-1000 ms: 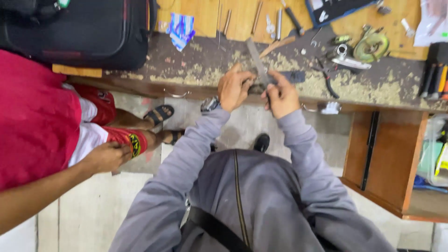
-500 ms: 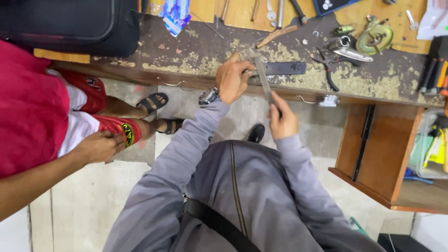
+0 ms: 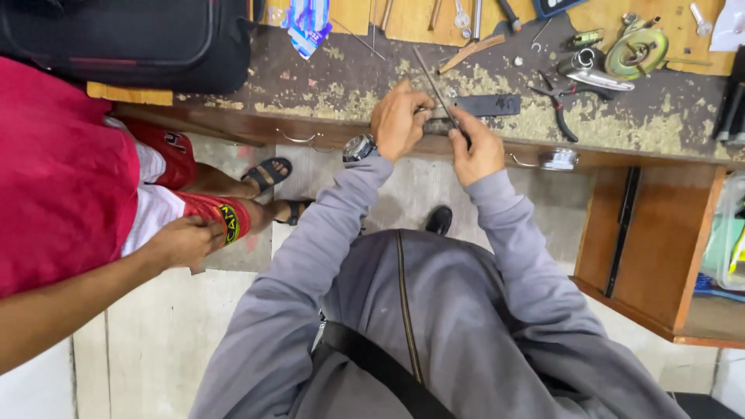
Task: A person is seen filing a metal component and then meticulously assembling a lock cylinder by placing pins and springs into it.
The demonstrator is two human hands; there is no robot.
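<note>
standing at the far left, a person in red [image 3: 54, 178] had one hand [image 3: 182, 242] resting on a thigh. at the worn bench [image 3: 326, 85] edge, the left hand [image 3: 400, 120] was closed over a dark flat bar [image 3: 485, 105] lying left to right. the right hand [image 3: 477, 151], nearer the body, gripped a slim file [image 3: 434, 87], its length angling away up-left across the bar. pliers [image 3: 560, 105] lay to the right.

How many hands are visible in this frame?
3: the left hand and right hand at the workbench edge holding a metal file; another person's hand at lower left.
</note>
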